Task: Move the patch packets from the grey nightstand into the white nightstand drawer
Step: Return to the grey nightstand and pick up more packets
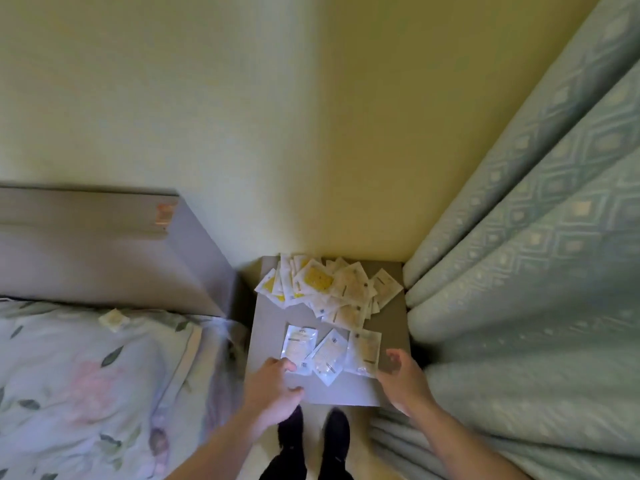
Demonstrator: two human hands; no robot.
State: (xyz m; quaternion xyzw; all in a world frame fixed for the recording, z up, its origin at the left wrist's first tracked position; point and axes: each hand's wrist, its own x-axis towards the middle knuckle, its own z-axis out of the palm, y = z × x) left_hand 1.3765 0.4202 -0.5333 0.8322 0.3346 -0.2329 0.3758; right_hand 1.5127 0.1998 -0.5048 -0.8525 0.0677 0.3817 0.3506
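I'm seeing a grey nightstand [277, 341] w/ white-and-yellow patch packets [329, 289]; 3 nearer ones looking pale, clear-ish. Curtain [519, 271] showing pale blue-green w/ diamond pattern. Bedding [86, 375] showing white w/ pink flowers, grey-green leaves. Headboard [104, 254] grey, wall [242, 116] pale yellow-green.

packet print [299, 344]: too blurred to read | lower pile packets [329, 289]: overlapped | forearms: cut by bottom edge
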